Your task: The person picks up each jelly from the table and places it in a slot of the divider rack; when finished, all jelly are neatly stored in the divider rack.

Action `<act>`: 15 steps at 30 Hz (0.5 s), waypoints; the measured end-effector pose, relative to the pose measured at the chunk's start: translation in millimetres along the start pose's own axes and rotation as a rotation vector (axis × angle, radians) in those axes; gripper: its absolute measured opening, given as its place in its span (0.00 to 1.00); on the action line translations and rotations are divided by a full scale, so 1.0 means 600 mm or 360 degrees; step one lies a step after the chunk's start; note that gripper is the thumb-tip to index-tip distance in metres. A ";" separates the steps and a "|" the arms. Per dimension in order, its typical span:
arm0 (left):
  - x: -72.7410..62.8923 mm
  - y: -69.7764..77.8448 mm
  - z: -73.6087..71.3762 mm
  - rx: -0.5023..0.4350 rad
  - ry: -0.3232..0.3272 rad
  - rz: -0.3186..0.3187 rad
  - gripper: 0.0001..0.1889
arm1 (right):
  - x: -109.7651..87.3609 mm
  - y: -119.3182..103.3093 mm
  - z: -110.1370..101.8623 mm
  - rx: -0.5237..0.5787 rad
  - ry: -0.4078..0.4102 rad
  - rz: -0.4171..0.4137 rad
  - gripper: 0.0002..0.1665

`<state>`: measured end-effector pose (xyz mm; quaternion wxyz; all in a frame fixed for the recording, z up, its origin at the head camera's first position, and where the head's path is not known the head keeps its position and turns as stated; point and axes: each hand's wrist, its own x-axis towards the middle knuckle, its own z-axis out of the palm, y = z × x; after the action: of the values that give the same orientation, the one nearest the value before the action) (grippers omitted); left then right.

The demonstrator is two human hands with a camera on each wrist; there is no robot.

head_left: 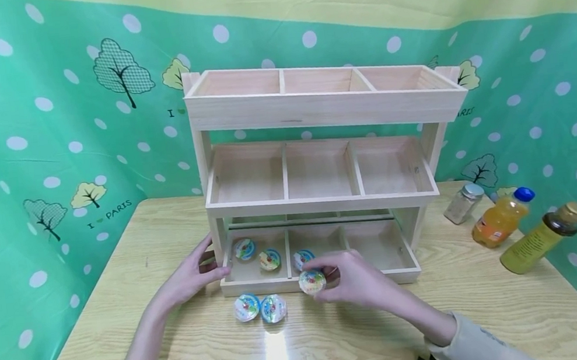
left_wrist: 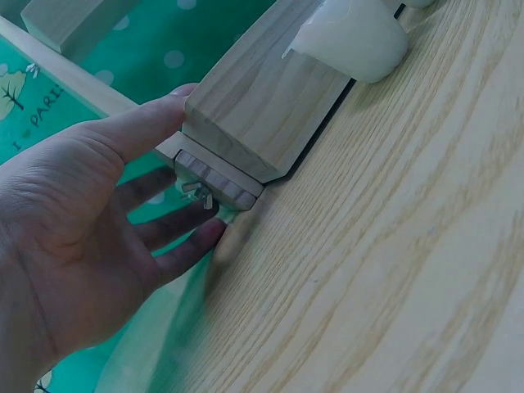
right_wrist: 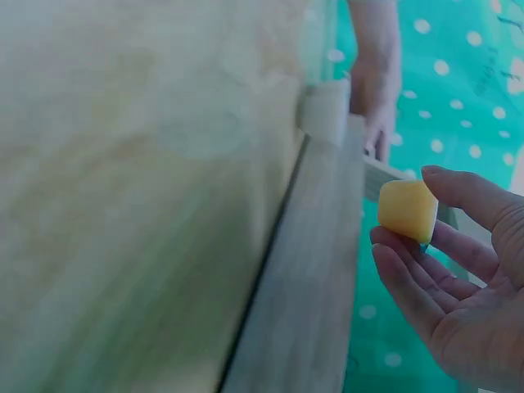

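Note:
My right hand [head_left: 354, 278] pinches a small jelly cup [head_left: 312, 282] by its sides, in front of the lowest tray's middle compartment. Its body looks yellow in the right wrist view, where the jelly cup [right_wrist: 407, 210] sits between thumb and fingertips. Another jelly cup [head_left: 303, 258] lies in that middle compartment, near the hand. The left compartment holds a blue-lidded cup [head_left: 245, 249] and a yellowish-lidded cup [head_left: 270, 260]. My left hand [head_left: 193, 275] touches the front left corner of the wooden rack [left_wrist: 254, 90], thumb on the corner, fingers extended along the side.
Two jelly cups, one on the left [head_left: 247, 307] and one on the right [head_left: 273, 309], stand on the table before the rack. Two upper trays [head_left: 322, 203] overhang the lowest one. At right stand a glass shaker [head_left: 462, 204], an orange drink bottle [head_left: 501, 219] and a green-yellow bottle [head_left: 533, 245].

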<state>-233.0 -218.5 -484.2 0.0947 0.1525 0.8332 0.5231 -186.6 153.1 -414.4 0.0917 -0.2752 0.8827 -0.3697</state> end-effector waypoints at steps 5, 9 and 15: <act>-0.001 0.000 0.000 0.0006 0.0002 -0.0005 0.50 | 0.013 0.002 -0.020 0.0030 0.0108 0.0011 0.29; -0.001 0.001 0.000 0.0003 0.0001 0.0002 0.50 | 0.026 0.007 -0.031 -0.0016 0.0177 0.0020 0.29; -0.002 0.000 0.000 0.0000 0.0003 0.0003 0.50 | 0.045 0.020 -0.041 -0.0002 0.0191 0.0122 0.29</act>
<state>-231.9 -219.0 -483.9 0.0933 0.1528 0.8331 0.5234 -223.1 160.2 -404.4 0.0525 -0.2188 0.8968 -0.3810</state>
